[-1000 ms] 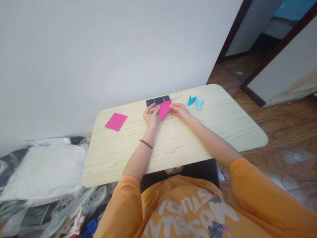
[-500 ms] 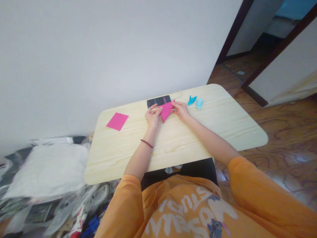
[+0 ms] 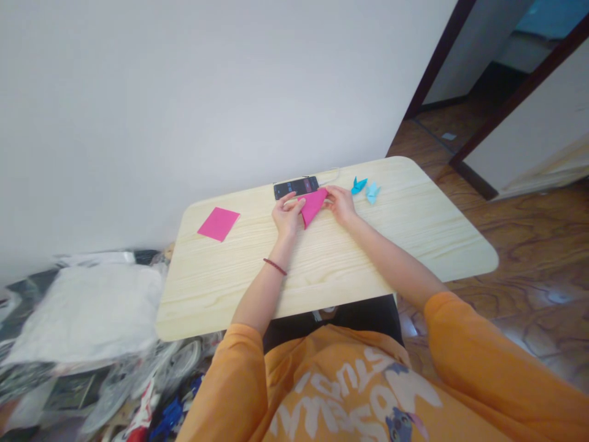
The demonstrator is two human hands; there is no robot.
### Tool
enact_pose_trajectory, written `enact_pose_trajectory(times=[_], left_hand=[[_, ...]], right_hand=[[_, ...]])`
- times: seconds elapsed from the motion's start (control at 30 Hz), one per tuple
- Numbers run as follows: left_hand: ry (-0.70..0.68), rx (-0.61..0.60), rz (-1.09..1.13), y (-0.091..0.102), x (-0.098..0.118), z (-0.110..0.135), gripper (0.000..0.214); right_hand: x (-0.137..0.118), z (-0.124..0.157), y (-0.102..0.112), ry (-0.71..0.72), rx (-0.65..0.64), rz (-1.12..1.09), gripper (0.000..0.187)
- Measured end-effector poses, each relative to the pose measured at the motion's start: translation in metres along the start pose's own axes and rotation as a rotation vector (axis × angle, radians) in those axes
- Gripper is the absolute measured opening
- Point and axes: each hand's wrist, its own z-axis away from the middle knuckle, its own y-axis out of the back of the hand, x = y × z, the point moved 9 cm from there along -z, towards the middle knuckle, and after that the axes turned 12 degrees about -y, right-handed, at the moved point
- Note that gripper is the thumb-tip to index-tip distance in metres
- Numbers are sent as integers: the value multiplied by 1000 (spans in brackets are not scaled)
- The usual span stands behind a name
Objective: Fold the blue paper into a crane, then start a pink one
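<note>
A pink sheet of paper (image 3: pixel 313 205), folded into a triangle, sits between my hands at the far middle of the light wooden table (image 3: pixel 322 264). My left hand (image 3: pixel 288 216) pinches its left side with the fingers closed. At its right corner my right hand (image 3: pixel 341 202) grips it the same way. A dark red bead bracelet circles my left wrist.
A black phone (image 3: pixel 296 186) with a white cable lies just behind the paper. Two small blue folded paper figures (image 3: pixel 365 187) sit to the right. A flat pink sheet (image 3: pixel 218 223) lies at the far left. Plastic bags (image 3: pixel 87 319) are piled on the floor left of the table.
The fold has tightened into a narrower triangle and my right hand has slid along its upper edge. Both hands stay on the paper.
</note>
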Motion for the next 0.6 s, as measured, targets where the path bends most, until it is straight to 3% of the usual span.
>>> enact_pose_trajectory(times=[0.3, 0.47, 0.6], left_hand=[[45, 41, 50, 3, -6, 0, 50], [49, 106, 75, 4, -6, 1, 45], [68, 130, 99, 2, -7, 3, 42]], right_hand=[[-2, 1, -1, 30, 2, 70, 14], [0, 3, -11, 110, -83, 233, 34], [-2, 5, -9, 210, -10, 392, 51]])
